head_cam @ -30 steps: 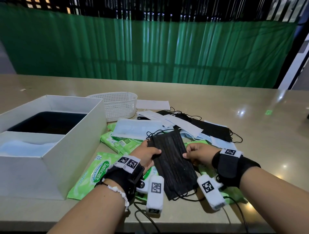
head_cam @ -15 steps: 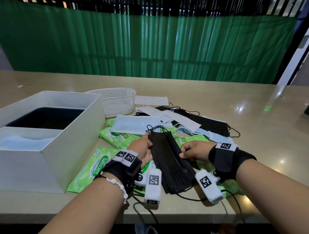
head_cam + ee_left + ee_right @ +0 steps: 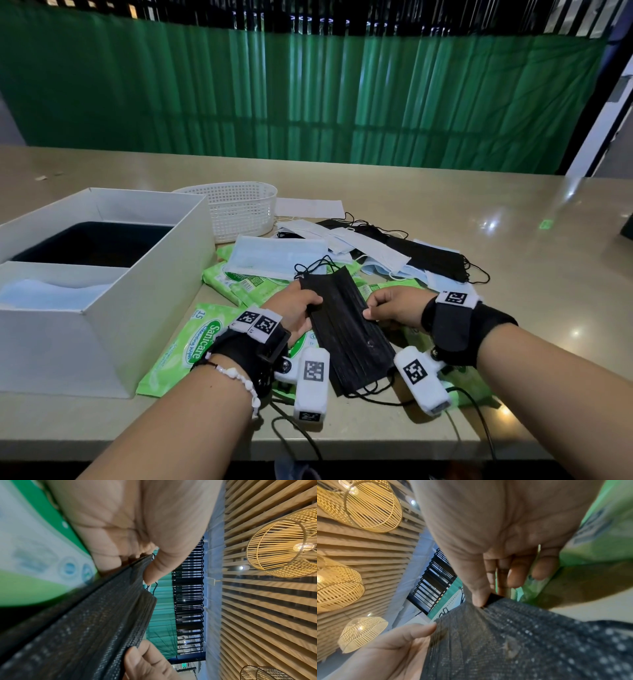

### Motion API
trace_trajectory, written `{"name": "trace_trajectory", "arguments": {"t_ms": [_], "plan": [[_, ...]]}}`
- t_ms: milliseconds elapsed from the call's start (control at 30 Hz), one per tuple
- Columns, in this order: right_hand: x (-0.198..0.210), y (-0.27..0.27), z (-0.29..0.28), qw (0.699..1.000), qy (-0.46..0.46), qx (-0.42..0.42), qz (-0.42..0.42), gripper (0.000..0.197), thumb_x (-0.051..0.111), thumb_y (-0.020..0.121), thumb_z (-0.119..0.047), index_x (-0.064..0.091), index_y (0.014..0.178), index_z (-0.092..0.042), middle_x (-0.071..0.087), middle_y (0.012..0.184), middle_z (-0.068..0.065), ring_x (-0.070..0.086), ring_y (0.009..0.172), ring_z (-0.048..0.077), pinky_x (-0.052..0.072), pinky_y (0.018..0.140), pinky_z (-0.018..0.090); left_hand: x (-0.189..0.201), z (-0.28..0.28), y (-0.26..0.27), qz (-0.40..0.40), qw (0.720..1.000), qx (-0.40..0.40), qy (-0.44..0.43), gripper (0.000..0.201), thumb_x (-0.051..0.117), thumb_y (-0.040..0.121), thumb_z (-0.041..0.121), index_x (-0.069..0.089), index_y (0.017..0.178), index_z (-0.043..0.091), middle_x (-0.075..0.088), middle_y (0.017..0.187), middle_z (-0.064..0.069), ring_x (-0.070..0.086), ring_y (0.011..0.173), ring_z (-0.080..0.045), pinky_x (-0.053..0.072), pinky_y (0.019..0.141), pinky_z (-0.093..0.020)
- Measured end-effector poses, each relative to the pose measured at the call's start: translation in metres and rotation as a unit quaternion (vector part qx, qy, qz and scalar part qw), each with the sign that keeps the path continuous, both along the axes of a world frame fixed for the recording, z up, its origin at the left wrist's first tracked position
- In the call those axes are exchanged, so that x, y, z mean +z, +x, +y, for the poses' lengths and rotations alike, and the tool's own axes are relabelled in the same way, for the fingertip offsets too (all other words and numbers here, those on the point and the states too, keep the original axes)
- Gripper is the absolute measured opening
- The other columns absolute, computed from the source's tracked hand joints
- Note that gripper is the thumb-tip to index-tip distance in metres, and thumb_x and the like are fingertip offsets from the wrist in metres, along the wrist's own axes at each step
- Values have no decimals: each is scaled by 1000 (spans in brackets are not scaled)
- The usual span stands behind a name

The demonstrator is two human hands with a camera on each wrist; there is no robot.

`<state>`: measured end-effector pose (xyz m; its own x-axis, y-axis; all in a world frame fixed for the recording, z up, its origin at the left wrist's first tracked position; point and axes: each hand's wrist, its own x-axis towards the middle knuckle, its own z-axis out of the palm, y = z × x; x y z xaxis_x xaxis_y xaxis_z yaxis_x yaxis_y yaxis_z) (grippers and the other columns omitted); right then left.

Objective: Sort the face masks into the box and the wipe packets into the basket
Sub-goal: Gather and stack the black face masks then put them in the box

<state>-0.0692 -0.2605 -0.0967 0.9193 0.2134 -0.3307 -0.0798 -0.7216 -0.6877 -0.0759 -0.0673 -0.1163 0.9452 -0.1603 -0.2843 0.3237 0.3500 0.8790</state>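
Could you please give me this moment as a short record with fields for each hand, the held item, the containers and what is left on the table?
left hand: pinches the black mask's left edge
right hand: pinches its right edge
black mask: held above the wipe packets
box: black and blue masks inside
basket: contents hidden
table: loose masks and packets remain
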Motion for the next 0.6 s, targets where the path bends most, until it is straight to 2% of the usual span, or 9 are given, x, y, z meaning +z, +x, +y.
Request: {"name": "trace_trajectory", "arguments": {"t_ms": [133,200,267,333,433,500,600], "plan": [[0,-3,7,999,-24,-19,-34,23,69,82,-25,54,64,-22,50,62,-9,44,60,8,38,68,24,1,0,-1,-7,1000,1,2,34,34,90,-15,50,115,3,60,98,-17,60,84,-22,57,65,-30],[2,-4,8,998,-20,-32,-45,23,70,81,-20,54,65,-22,52,62,-9,45,60,7,38,63,21,1,0,-1,-8,1000,-2,-1,33,35,90,-15,49,115,2,60,97,-16,61,84,-23,57,69,-34],[3,-4,9,997,-28,-41,-52,24,72,79,-16,53,65,-21,54,64,-8,48,62,7,41,63,20,2,0,-2,-5,1000,-7,-5,30,36,90,-15,49,112,1,60,99,-17,61,85,-23,57,73,-37],[4,-3,9,997,-26,-55,-50,22,73,78,-13,54,72,-23,58,71,-5,52,66,11,45,67,24,2,1,-1,1,1000,-8,-10,29,37,90,-15,49,111,1,60,103,-19,62,85,-24,59,69,-35],[8,-2,6,996,16,-82,-37,26,72,78,-10,52,87,-24,61,74,-2,55,64,15,46,63,27,0,2,0,10,1000,-6,-7,40,36,88,-17,46,122,1,59,114,-22,63,92,-26,57,69,-30],[10,0,3,995,12,-91,-50,26,73,77,-12,53,86,-26,62,74,-3,56,67,15,46,67,27,0,1,0,10,1000,-8,-9,47,31,88,-19,46,125,5,57,120,-23,61,98,-28,57,70,-28],[12,1,3,994,4,-97,-45,22,72,76,-9,56,80,-24,62,72,0,58,65,16,50,69,31,0,1,0,9,1000,-12,-1,50,30,88,-20,46,127,7,57,119,-22,62,89,-25,57,67,-28]]}}
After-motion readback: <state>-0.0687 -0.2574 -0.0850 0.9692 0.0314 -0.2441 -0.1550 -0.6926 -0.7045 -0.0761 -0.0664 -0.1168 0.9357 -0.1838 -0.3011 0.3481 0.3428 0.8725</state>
